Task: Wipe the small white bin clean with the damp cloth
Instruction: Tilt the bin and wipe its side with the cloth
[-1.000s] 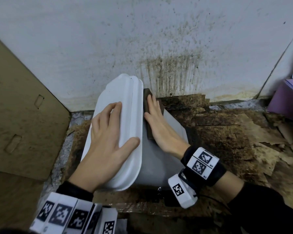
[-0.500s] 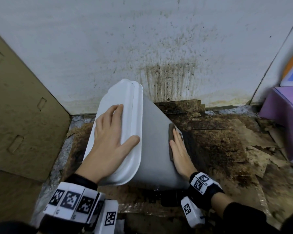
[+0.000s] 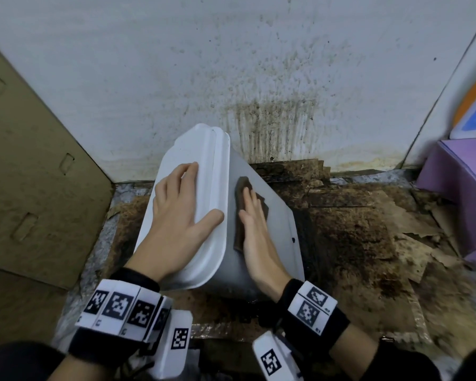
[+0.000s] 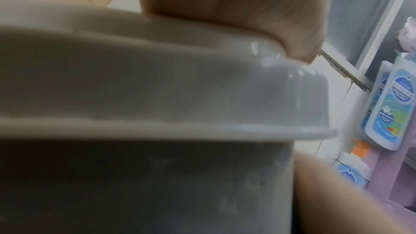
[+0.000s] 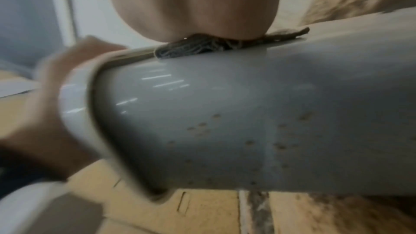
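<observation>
The small white bin (image 3: 275, 232) stands tilted on the dirty floor, its white lid (image 3: 204, 171) facing up and left. My left hand (image 3: 176, 213) lies flat on the lid with straight fingers, the thumb along the lid's edge. My right hand (image 3: 254, 229) presses the dark damp cloth (image 3: 243, 188) flat against the bin's grey side, just right of the lid rim. In the right wrist view the cloth (image 5: 191, 49) is squeezed under the palm, and brown specks dot the bin's side (image 5: 247, 131). The left wrist view shows the lid rim (image 4: 202, 127) close up.
A stained white wall (image 3: 231, 78) rises behind the bin. Brown cardboard (image 3: 30, 174) leans at the left. Torn, dirty cardboard (image 3: 368, 229) covers the floor to the right. A purple box (image 3: 462, 188) sits at the far right, with bottles (image 4: 387, 106) nearby.
My right hand slid the cloth from near the lid rim down the bin's side, then back up beside the rim. The left hand stayed on the lid.
</observation>
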Motion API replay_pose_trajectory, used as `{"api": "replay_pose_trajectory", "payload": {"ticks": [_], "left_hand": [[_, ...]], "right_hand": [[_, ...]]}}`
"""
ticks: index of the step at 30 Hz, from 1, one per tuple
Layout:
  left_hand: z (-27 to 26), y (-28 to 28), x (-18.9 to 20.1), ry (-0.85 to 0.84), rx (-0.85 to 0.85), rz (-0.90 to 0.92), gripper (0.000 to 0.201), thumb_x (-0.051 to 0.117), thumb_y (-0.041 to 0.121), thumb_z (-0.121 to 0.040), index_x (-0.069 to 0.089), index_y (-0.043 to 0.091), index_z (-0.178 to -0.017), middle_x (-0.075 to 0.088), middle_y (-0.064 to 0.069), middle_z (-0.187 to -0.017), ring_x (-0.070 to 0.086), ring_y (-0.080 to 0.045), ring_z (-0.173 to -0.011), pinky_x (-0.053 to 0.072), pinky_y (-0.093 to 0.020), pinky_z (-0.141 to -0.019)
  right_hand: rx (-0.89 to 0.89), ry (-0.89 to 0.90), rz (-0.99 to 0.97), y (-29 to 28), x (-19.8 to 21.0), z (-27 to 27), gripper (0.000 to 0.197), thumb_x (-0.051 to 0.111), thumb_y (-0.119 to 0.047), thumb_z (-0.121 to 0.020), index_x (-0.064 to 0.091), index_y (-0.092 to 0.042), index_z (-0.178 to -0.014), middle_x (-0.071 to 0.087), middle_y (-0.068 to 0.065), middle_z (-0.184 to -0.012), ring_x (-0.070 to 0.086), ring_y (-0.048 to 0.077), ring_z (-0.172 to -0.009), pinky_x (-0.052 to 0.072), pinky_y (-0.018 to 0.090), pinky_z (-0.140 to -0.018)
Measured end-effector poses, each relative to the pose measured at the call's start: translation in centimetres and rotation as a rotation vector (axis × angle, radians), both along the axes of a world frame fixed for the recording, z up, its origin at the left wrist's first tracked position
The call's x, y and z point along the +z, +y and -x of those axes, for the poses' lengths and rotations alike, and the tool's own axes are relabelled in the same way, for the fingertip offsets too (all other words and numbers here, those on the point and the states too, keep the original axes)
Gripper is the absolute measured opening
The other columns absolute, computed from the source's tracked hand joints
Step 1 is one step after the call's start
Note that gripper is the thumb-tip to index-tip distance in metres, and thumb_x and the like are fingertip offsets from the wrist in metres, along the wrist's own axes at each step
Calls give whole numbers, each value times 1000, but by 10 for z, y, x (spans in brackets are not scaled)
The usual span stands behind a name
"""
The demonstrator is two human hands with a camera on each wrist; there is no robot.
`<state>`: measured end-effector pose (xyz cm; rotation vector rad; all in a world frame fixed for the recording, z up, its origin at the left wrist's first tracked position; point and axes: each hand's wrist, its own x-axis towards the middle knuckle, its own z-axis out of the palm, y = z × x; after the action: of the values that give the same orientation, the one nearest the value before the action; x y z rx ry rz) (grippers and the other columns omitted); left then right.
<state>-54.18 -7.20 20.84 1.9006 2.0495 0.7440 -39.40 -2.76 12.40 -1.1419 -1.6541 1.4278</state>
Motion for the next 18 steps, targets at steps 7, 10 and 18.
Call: {"api": "replay_pose_trajectory", "payload": {"ticks": [7,10,18], "left_hand": [[4,-1,-2,-9,8,8,94,39,65,-81,13,20,-160,14,7,-161,7,-11,-146,10,-35,-118],[6,-2,-2,-25,13,14,95,40,64,-81,13,20,-160,14,8,-161,6,-10,-146,11,-38,-120],[2,-2,1,-50,5,10,94,42,63,-81,13,20,-160,14,8,-161,7,-12,-146,10,-37,-117]], "right_hand": [[82,-2,-250,-15,-7,-11,52,24,-34,-115,11,-35,-166,1,-22,-173,-4,-6,-157,2,30,-130],[45,-26,-239,-12,-35,-26,53,29,-40,-113,14,-40,-165,7,-25,-172,1,-4,-158,5,35,-130],[-205,-109,67,-18,-126,-77,48,31,-38,-113,15,-51,-156,8,-19,-173,4,-1,-158,6,43,-132]]}}
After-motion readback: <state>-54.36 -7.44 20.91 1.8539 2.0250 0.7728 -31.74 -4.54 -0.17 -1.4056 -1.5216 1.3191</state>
